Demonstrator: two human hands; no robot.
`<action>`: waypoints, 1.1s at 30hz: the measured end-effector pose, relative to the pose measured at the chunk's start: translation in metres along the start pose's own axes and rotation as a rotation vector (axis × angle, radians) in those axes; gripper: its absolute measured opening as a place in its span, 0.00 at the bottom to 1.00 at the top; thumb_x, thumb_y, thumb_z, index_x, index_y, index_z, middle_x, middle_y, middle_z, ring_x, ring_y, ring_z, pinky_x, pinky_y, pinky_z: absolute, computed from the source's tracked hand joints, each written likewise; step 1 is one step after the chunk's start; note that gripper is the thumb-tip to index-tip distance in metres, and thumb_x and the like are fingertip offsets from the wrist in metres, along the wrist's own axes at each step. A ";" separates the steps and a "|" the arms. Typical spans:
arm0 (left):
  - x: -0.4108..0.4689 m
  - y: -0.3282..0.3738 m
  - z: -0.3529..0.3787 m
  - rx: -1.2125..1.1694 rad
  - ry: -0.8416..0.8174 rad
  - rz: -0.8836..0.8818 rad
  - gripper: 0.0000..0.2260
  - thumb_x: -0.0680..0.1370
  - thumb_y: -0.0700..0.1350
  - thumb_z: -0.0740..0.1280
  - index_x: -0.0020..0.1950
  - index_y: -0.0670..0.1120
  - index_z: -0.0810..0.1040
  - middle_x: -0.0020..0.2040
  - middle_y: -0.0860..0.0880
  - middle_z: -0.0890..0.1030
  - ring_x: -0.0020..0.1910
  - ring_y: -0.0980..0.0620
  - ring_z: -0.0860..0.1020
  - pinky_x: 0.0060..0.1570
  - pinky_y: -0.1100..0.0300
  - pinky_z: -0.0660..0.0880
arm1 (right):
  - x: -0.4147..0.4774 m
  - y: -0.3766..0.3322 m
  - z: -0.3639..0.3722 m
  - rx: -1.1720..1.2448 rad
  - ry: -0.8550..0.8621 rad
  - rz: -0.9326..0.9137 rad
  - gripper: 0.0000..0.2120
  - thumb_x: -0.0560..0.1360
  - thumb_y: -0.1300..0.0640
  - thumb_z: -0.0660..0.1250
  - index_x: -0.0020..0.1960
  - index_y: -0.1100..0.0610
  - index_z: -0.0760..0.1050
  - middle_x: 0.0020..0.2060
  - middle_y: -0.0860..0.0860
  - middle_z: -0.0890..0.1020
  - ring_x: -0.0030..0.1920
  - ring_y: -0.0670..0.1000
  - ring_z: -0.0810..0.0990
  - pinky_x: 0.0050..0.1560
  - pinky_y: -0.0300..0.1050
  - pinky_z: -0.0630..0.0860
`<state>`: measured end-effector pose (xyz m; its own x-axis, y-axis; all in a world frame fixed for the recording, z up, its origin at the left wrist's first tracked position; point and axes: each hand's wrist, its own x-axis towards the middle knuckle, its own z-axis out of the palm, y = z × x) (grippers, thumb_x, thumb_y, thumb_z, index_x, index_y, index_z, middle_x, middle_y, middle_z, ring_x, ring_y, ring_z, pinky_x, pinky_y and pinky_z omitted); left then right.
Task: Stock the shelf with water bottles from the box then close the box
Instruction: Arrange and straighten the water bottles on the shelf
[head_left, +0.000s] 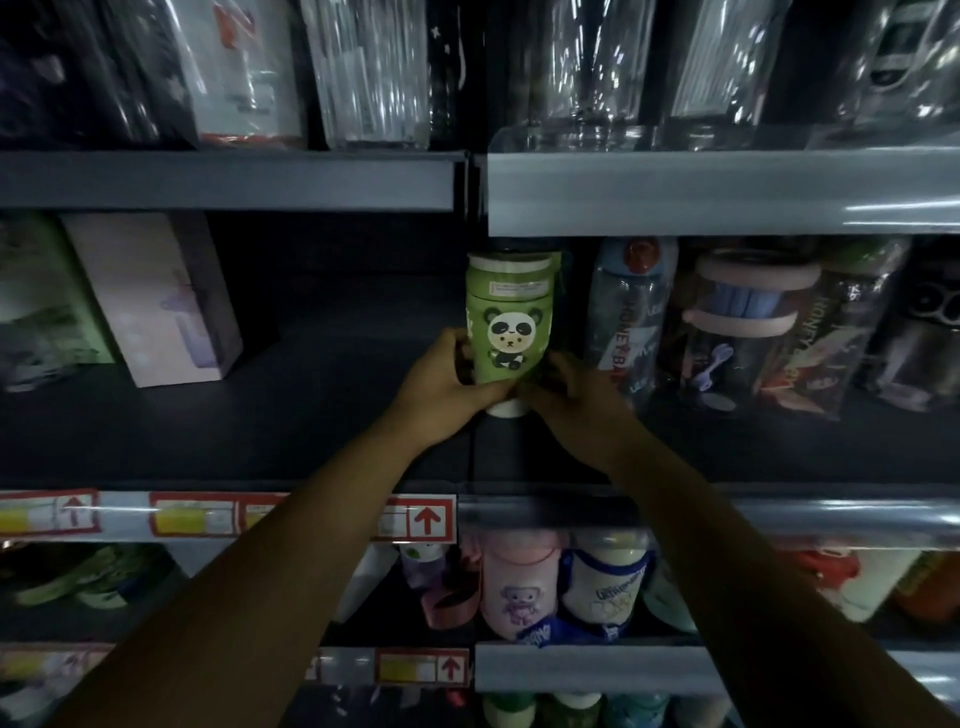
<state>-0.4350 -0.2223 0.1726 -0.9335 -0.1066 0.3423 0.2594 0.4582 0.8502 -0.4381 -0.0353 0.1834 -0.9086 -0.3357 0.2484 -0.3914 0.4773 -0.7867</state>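
A green water bottle (511, 306) with a panda picture on its sleeve stands upright on the dark middle shelf (311, 415), at the join of two shelf sections. My left hand (447, 382) grips its lower left side. My right hand (566, 395) holds its lower right side near the white base. Both arms reach up from the bottom of the view. The box is out of sight.
Clear bottles in plastic wrap (737, 327) stand close to the right of the green bottle. A pink carton (156, 296) stands at the left of the shelf. More bottles (566, 582) fill the shelf below, behind price rails (208, 514). Packaged goods line the top shelf (363, 73).
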 end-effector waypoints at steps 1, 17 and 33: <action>-0.001 0.002 -0.001 0.007 0.004 0.013 0.31 0.67 0.53 0.81 0.65 0.51 0.71 0.59 0.57 0.81 0.60 0.57 0.80 0.60 0.58 0.77 | 0.003 0.005 0.001 -0.026 0.012 -0.016 0.18 0.80 0.47 0.67 0.67 0.52 0.74 0.59 0.49 0.82 0.61 0.50 0.80 0.62 0.49 0.76; -0.006 0.003 -0.042 -0.013 0.075 0.040 0.36 0.64 0.45 0.85 0.68 0.48 0.76 0.60 0.54 0.85 0.58 0.55 0.83 0.63 0.49 0.80 | 0.007 0.007 -0.001 -0.150 -0.040 -0.059 0.19 0.81 0.56 0.66 0.70 0.61 0.72 0.62 0.59 0.80 0.62 0.59 0.79 0.65 0.54 0.74; -0.056 0.010 -0.074 0.369 0.221 -0.199 0.23 0.71 0.58 0.79 0.57 0.46 0.78 0.50 0.54 0.82 0.47 0.60 0.79 0.42 0.70 0.70 | -0.031 0.007 -0.021 -0.369 0.071 -0.363 0.20 0.79 0.50 0.69 0.68 0.53 0.72 0.59 0.52 0.81 0.56 0.51 0.82 0.57 0.48 0.79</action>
<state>-0.3614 -0.2771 0.1913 -0.8706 -0.3913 0.2983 -0.0618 0.6885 0.7226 -0.4154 -0.0039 0.1819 -0.7076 -0.4827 0.5160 -0.6966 0.5992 -0.3947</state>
